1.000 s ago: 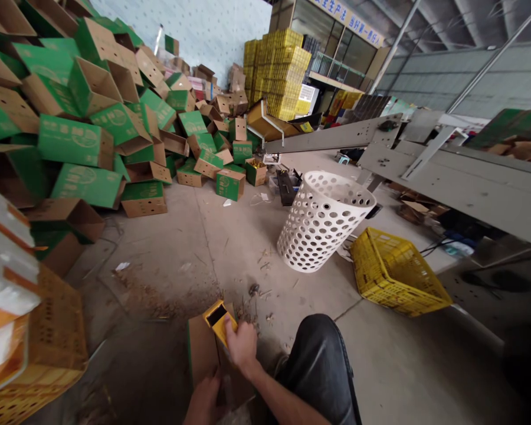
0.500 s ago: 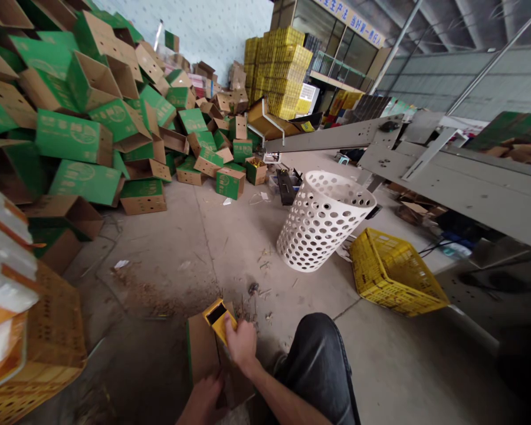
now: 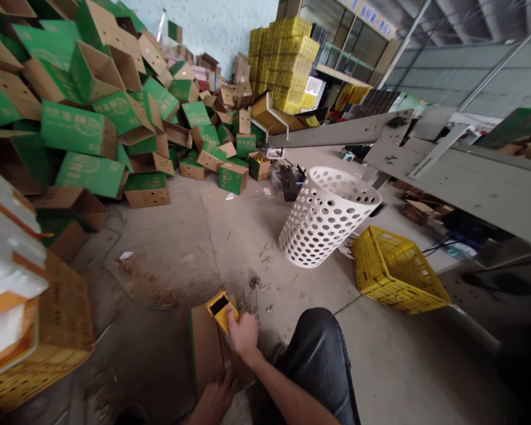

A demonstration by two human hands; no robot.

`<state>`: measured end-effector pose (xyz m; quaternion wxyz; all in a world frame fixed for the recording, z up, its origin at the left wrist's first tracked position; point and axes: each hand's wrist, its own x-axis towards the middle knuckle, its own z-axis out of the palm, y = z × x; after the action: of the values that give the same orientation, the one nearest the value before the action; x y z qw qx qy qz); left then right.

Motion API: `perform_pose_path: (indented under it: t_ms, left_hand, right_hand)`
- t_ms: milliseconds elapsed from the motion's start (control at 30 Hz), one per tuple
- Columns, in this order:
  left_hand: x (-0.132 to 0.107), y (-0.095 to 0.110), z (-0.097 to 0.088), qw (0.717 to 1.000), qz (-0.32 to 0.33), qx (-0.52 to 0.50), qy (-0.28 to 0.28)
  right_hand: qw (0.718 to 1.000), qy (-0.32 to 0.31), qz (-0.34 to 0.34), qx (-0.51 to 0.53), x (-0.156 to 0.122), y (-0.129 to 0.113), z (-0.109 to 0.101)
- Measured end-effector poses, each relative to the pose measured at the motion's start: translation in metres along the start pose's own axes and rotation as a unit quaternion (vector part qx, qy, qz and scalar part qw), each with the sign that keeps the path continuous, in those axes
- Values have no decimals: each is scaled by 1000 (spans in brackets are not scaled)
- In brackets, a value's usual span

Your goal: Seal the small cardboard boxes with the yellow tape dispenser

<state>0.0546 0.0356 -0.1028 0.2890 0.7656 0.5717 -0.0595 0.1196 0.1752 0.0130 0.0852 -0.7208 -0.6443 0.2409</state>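
Observation:
Low at the centre, a cardboard box [image 3: 207, 348] with a green side edge stands on the floor, a seam running between its top flaps. My right hand [image 3: 243, 335] is closed around a yellow hand tool [image 3: 222, 311] with a black panel at its far end. The tool lies over the far end of the seam; its underside is hidden. Nearer to me, my left hand [image 3: 216, 396] has bent fingers pressed together on the flaps by the seam, holding the box. Some of its fingertips are hard to make out.
A white perforated basket [image 3: 323, 221] and a yellow crate [image 3: 398, 271] stand ahead right, beside a grey conveyor frame [image 3: 478, 183]. Green cartons [image 3: 88, 174] are heaped at left. Close on my left is a loaded yellow crate [image 3: 66, 330]. My bent knee [image 3: 318, 348] is beside the box.
My left hand has shifted slightly up and right along the box seam. The right hand keeps the yellow tool in nearly the same place. The view has turned slightly.

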Motion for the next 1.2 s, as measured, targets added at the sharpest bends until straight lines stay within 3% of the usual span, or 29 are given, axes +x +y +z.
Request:
perform_pose_path:
  t_ms: [200,500,700,833,1000,1200]
  left_hand:
    - [-26,10,-28,999,10,36,4]
    - [-26,8,-48,996,29,63,-53]
    - [-29,3,-69,997,45,15,-54]
    - [-31,-10,-86,999,12,-26,-36]
    - [-30,-21,-85,999,-5,-25,-29]
    - [-28,-12,-77,999,-33,-6,-7]
  right_hand:
    - [1000,-17,-23,-10,-1,-11,-9]
    - [999,-19,-29,-10,0,-13,-6]
    - [1000,-15,-26,0,1,-11,-4]
    - [999,-14,-33,4,0,-10,-4]
    - [999,-21,-31,-3,-1,-12,-7]
    - [999,-23,-29,-10,-1,-14,-7]
